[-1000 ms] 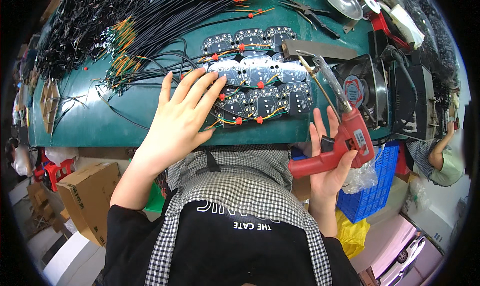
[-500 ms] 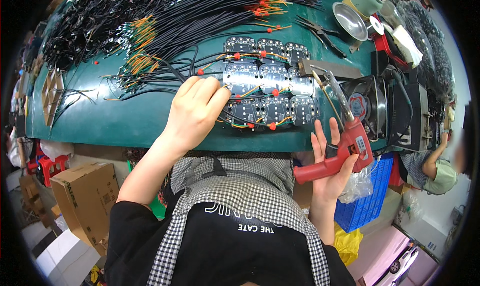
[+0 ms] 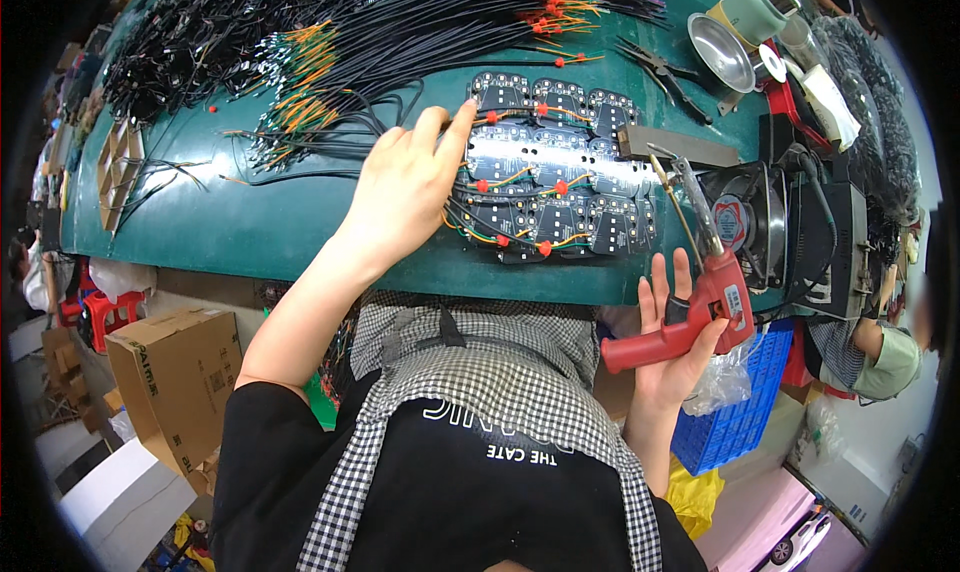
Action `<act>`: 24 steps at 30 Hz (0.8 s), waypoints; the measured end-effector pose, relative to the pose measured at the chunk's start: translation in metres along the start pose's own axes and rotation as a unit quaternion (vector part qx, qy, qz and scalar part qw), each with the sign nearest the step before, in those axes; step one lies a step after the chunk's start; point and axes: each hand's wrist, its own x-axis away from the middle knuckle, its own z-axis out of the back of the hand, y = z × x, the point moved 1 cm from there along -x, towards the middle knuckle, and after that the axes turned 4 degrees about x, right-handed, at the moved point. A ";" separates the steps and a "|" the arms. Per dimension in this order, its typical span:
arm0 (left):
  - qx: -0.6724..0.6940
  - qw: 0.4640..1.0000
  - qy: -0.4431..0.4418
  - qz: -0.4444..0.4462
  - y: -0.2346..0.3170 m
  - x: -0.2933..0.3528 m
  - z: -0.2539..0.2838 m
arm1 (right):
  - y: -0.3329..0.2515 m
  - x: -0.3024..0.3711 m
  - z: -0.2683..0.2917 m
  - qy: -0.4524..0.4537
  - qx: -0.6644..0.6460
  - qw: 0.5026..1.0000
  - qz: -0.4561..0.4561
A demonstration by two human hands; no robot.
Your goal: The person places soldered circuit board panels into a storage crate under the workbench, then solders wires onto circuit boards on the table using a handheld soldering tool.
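Observation:
My left hand (image 3: 408,184) reaches over the left edge of a panel of black circuit boards (image 3: 560,212). Its index finger stretches to the upper left board's corner, while the other fingers bend loosely and the thumb is hidden. I make out nothing held in it. Black cables (image 3: 320,174) run beneath that hand to the boards, where red ties and orange, green and yellow wire ends lie. In my right hand (image 3: 672,367) rests a red soldering gun (image 3: 665,340), gripped by thumb and palm with several fingers extended. Its metal tip points up toward a grey bar (image 3: 680,145) beside the panel.
Bundled black cables (image 3: 420,32) fill the table's far side. Pliers (image 3: 665,77), a metal bowl (image 3: 720,52) and a solder spool (image 3: 770,64) lie far right. A fan (image 3: 748,217) stands right of the boards. Below are a blue crate (image 3: 730,422) and a cardboard box (image 3: 175,392). Another person works at far right.
My left hand has moved up along the panel's left edge, its index finger now stretched out from a closed fist. The soldering gun stays in my right hand. The whole view has shifted slightly.

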 end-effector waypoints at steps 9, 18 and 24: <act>-0.063 0.992 0.087 -0.060 0.000 -0.022 0.031 | -0.009 0.009 0.017 0.014 -0.007 1.000 0.022; 0.016 0.999 0.003 -0.049 -0.020 -0.019 0.008 | -0.007 0.013 0.026 0.018 -0.015 1.000 0.017; 0.032 0.991 0.096 -0.093 -0.020 -0.035 0.006 | -0.009 0.014 0.021 0.023 0.001 1.000 0.010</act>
